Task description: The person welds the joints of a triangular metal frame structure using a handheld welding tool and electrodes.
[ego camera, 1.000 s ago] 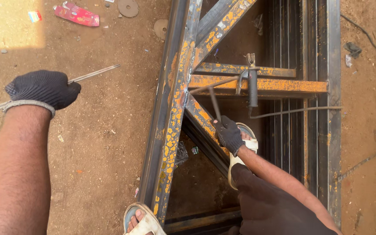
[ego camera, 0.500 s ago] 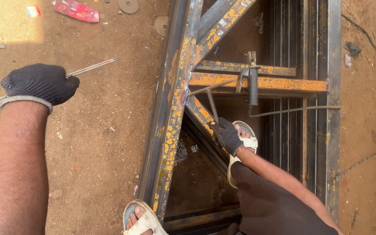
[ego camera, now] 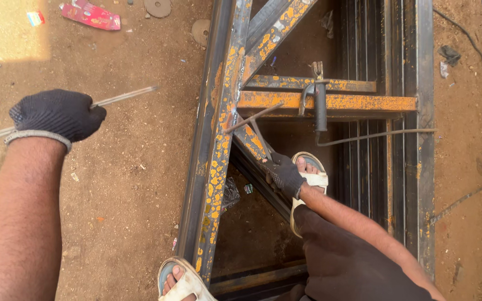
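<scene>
Rod (ego camera: 121, 98), thin and grey, runs slantwise over the dirt ground (ego camera: 112, 184) at upper left, passing through the closed fist of the left hand (ego camera: 57, 114). This hand wears a dark knit glove; its fingers wrap fully round the rod, and the bare forearm extends straight down toward the lower left corner. The right hand (ego camera: 284, 174), also gloved, grips the handle of a chipping hammer (ego camera: 250, 124) whose head rests against the rusted steel frame (ego camera: 218, 139) near a welded joint. The right forearm reaches upward from the lower right, elbow bent above a dark trouser leg. A sandalled foot (ego camera: 308, 173) stands just beside the right hand, inside the frame; another sandal (ego camera: 182, 281) shows at the bottom edge. A red wrapper (ego camera: 90, 14) lies well apart at top left.
</scene>
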